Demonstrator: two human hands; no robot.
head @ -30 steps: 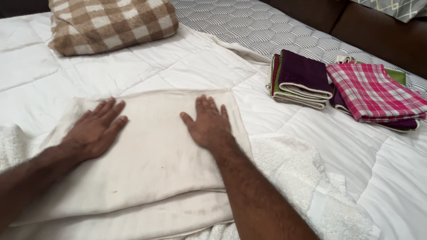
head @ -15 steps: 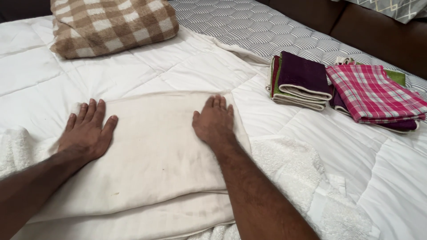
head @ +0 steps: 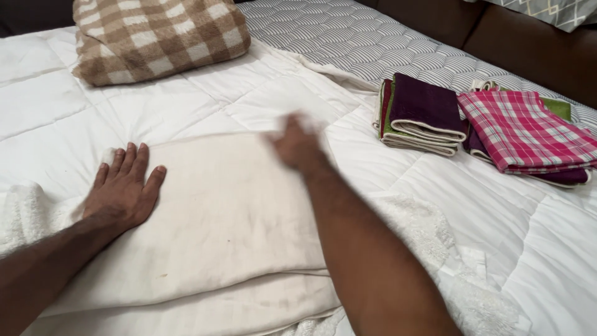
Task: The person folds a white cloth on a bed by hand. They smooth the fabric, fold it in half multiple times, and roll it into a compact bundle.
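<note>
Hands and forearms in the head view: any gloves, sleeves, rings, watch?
Both are bare. Left hand: no glove, no ring or watch in view, forearm uncovered to the frame edge. Right hand is motion-blurred, so rings can't be ruled out; its forearm shows no sleeve.

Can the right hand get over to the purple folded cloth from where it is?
Probably yes. The right hand sits at the cream cloth's far corner, and only bare white quilt lies between it and the purple folded cloth. Nothing blocks the way.
</note>
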